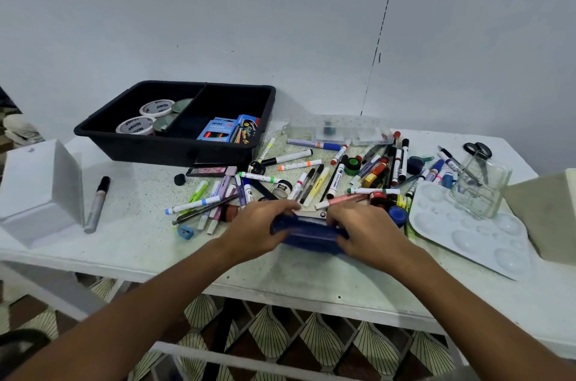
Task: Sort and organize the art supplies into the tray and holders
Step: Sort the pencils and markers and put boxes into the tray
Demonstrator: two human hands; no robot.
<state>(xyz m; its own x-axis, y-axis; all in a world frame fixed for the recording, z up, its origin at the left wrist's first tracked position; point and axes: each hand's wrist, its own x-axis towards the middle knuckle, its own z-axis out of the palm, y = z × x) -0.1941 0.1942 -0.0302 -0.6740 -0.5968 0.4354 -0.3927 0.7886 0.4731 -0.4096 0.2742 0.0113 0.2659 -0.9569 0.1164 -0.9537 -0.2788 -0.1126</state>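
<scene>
**Blue case gripped at both ends, near table edge**

Closest in: left hand (261, 224) and right hand (363, 234), each with fingers curled round one end of a blue flat case (308, 232), blurred, with a pale metal strip along its far edge. Probably light and rigid, smooth plastic, a little slippery; best taken by the short ends, as here, kept level lest it open.

Just beyond: a loose heap of markers (299, 181), hard, round, ready to roll, among small paint pots. To the right, a white moulded palette (486, 240) with shallow wells, bearing a clear glass holder (480, 190), fragile, scissors standing inside. To the left, a white box (34, 193), matte.

Farthest: a black divided tray (174, 143), stiff plastic, holding tape rolls and pencil packs.
</scene>
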